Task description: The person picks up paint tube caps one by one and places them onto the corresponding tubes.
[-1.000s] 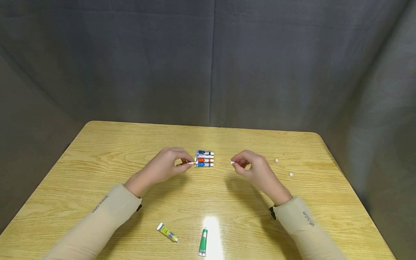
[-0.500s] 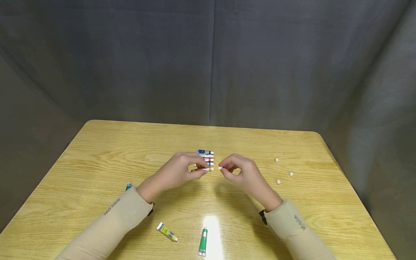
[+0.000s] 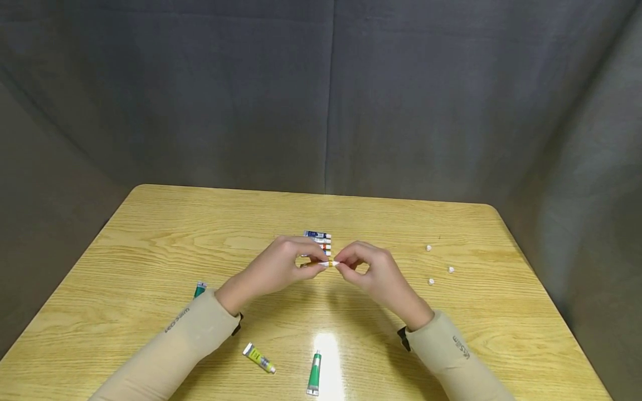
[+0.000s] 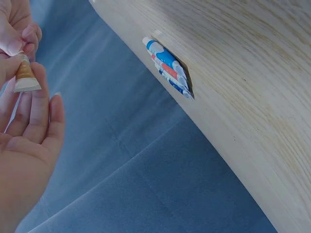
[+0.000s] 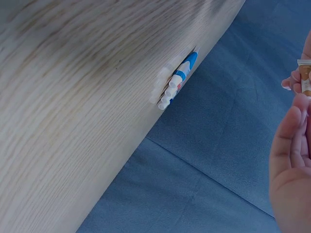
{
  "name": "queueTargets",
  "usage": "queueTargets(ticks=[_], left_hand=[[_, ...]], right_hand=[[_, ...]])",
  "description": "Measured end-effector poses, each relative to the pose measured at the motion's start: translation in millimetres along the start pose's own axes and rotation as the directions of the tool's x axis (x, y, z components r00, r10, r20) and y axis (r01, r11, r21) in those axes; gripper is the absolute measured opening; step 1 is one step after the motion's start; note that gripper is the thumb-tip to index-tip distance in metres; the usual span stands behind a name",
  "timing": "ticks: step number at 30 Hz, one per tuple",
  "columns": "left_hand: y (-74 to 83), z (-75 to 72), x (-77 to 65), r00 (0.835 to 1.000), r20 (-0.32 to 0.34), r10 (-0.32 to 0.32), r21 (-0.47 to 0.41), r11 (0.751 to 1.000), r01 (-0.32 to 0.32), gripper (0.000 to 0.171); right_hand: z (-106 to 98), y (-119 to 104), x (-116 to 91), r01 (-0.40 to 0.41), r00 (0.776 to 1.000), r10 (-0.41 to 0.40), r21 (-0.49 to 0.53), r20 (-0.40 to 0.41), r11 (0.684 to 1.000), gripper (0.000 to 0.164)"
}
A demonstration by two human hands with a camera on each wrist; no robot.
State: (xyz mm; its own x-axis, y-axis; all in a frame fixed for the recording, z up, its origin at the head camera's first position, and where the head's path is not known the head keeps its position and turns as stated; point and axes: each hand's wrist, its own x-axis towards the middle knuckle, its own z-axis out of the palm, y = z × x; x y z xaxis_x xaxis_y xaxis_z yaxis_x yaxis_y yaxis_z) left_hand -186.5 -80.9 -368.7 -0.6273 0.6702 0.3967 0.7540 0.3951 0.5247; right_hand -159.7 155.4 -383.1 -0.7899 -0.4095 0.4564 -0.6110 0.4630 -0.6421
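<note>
Wood table [image 3: 386, 223] across the low half, left hand [image 3: 281, 263] pinching a brown tube [image 4: 25, 73] mid-frame, right hand [image 3: 375, 269] just right, pinching its white end [image 3: 336, 263], green tube [image 3: 314, 373] at bottom middle, three white caps [image 3: 431, 282] at right.

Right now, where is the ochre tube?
In the head view, the ochre tube is held between the left hand and the right hand, below the tube row.

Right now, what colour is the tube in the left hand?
The tube is mostly golden-brown with a whitish end, clearest in the left wrist view.
</note>
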Motion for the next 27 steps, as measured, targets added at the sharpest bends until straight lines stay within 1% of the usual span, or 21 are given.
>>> queueTargets(ticks=[9,13,17,20,24,27], left_hand=[[1.7,-0.7,-0.9,0.999,-0.025,0.027,-0.026,0.999,-0.027,0.010],[0.9,0.2,-1.5,0.999,-0.035,0.035,-0.022,0.999,-0.036,0.010],[-0.1,0.7,-2.2,0.999,-0.025,0.022,-0.016,1.000,-0.022,0.010],[-0.2,0.8,-2.5,1.000,-0.019,0.012,-0.012,1.000,-0.013,0.010],[-0.3,0.5,-2.8,1.000,-0.019,0.002,-0.009,1.000,-0.002,0.010],[-0.2,-0.3,-2.9,1.000,-0.018,-0.009,-0.016,1.000,0.008,0.011]], right_hand=[[-0.4,0.0,-0.2,-0.027,1.000,0.027,0.004,0.015,1.000,0.005],[-0.3,0.9,-0.2,-0.025,0.999,0.025,0.000,0.026,1.000,0.004],[-0.5,1.1,-0.3,-0.027,0.999,0.027,-0.003,0.041,1.000,0.007],[-1.4,1.5,-0.8,-0.022,0.998,0.022,-0.006,0.050,1.000,0.012],[-3.3,3.3,-1.7,-0.002,0.999,0.003,-0.018,0.046,1.000,0.017],[-4.7,4.4,-1.7,0.011,0.999,-0.010,-0.013,0.044,1.000,0.018]])
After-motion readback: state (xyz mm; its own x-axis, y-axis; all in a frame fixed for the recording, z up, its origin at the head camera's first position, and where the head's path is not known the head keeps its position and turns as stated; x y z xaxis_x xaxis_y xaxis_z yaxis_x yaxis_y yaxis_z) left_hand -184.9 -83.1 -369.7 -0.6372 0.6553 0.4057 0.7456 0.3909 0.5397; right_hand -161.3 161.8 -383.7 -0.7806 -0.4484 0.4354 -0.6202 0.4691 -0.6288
